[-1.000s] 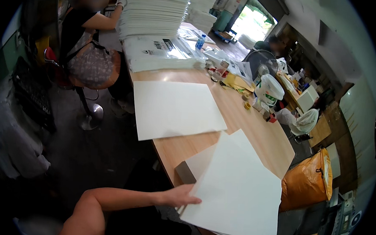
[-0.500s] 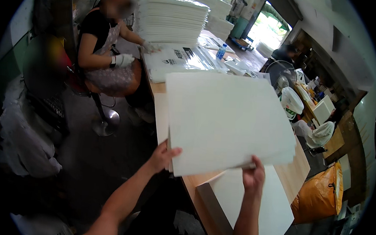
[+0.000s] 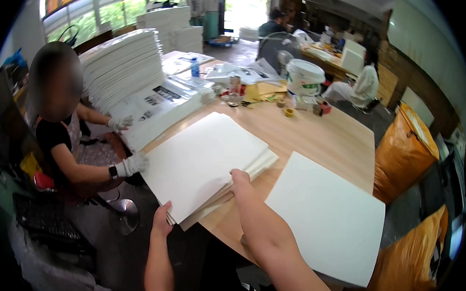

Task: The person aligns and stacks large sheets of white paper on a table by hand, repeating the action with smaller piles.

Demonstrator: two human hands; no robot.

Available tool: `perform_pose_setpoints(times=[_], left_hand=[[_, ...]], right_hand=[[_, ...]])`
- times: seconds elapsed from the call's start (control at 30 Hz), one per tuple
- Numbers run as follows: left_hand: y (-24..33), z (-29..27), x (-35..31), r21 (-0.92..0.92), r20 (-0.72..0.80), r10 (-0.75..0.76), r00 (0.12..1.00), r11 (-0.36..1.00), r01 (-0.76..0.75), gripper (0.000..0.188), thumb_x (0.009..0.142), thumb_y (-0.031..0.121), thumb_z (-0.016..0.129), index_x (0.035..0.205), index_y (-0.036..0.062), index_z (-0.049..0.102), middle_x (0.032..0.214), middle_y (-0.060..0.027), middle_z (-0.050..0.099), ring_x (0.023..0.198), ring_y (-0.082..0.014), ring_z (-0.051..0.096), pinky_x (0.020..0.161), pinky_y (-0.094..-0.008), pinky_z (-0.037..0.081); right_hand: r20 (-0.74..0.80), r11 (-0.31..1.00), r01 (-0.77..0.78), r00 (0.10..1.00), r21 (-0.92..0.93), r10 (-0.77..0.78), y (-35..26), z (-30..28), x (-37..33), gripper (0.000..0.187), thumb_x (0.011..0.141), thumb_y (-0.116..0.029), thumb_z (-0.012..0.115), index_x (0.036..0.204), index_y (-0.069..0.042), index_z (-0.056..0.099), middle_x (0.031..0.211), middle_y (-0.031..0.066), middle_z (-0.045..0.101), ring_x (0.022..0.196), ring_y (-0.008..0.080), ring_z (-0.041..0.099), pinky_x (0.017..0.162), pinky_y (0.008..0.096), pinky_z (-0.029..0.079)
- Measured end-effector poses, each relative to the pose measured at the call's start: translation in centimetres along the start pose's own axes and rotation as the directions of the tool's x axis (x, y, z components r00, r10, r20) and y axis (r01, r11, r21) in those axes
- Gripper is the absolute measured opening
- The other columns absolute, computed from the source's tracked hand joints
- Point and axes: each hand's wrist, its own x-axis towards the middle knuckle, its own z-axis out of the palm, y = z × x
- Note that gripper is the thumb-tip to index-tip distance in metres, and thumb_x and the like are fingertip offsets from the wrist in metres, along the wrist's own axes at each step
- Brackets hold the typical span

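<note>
A stack of large white sheets [image 3: 203, 162], some fanned out of line, lies at the left of the wooden table, partly past its edge. My left hand [image 3: 162, 219] grips its near left corner, thumb on top. Along its right near edge my right hand [image 3: 238, 181] is closed, its fingers partly hidden. To the right of my right forearm lies another white board or stack of sheets [image 3: 326, 219]. A co-worker's gloved hand [image 3: 133, 164] is close to the left edge of my stack; the other glove [image 3: 120, 123] is by the plastic-wrapped pack.
Past my stack are a plastic-wrapped white pack [image 3: 161, 107] and a tall pile of white sheets [image 3: 121, 63]. A blue bottle [image 3: 195, 67], a glass jar [image 3: 235, 90], tape rolls [image 3: 289, 112] and a white bucket [image 3: 304, 78] stand farther back. Orange bags [image 3: 405, 152] flank the table's right side.
The stack has gone from raised above the table to lower at the left, near the co-worker. Both my hands moved with it, and my view has swung.
</note>
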Motion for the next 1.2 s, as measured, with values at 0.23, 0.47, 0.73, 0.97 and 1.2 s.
perform_pose_setpoints(times=[0.23,0.47,0.73,0.97,1.2], left_hand=[[0.6,-4.1,-1.6,-0.094,0.009,0.145,0.989,0.985,-0.144,0.041,0.108,0.026,0.055,0.14,0.0003,0.055,0.136,-0.0138,0.064,0.124,-0.0263,0.063,0.106,-0.0404,0.051],[-5.7,18.1,-16.2,0.333,0.142,0.65,0.746,0.679,-0.655,0.031,0.099,0.004,0.05,0.128,-0.0064,0.058,0.127,-0.0153,0.063,0.124,-0.0229,0.06,0.108,-0.0372,0.049],[-17.5,42.3,-25.8,-0.058,0.988,-0.118,-0.098,0.307,-0.95,0.027,0.087,-0.003,0.069,0.111,0.0081,0.073,0.093,-0.0113,0.074,0.093,-0.0304,0.072,0.1,-0.0445,0.057],[-22.4,42.1,-26.1,0.202,0.961,-0.269,0.062,0.528,-0.825,0.019,0.088,-0.002,0.067,0.104,0.0047,0.075,0.106,-0.01,0.072,0.102,-0.0274,0.068,0.097,-0.0407,0.056],[-22.0,42.2,-25.2,0.141,0.968,-0.25,0.003,0.535,-0.833,0.039,0.083,0.015,0.084,0.119,0.0073,0.073,0.13,-0.0118,0.066,0.122,-0.0312,0.064,0.1,-0.0415,0.053]], right_hand=[[0.657,0.592,0.802,0.487,-0.077,-0.576,-3.2,-15.4,-28.9,0.039,0.1,-0.022,0.07,0.13,0.003,0.065,0.119,0.0169,0.073,0.11,0.0237,0.069,0.095,0.0344,0.053],[-0.173,0.438,0.802,0.403,-0.405,-0.899,7.8,-47.8,-33.3,0.02,0.099,-0.009,0.063,0.081,0.0,0.065,0.079,0.0091,0.07,0.07,0.0149,0.066,0.068,0.0297,0.055],[-0.465,0.653,0.355,0.485,-0.669,-0.74,9.5,-60.9,-30.6,0.038,0.096,-0.034,0.074,0.085,-0.002,0.056,0.075,0.0131,0.062,0.069,0.0285,0.061,0.068,0.0402,0.05],[-0.289,0.486,0.24,0.559,-0.841,-0.777,8.5,-62.1,-31.3,0.05,0.099,-0.043,0.068,0.073,-0.002,0.057,0.065,0.0165,0.062,0.062,0.0371,0.062,0.058,0.0451,0.046],[-0.374,0.54,0.608,0.389,-0.583,-0.842,4.0,-55.5,-30.0,0.045,0.103,-0.032,0.065,0.068,-0.006,0.051,0.058,0.0065,0.053,0.052,0.0181,0.059,0.051,0.0347,0.043]])
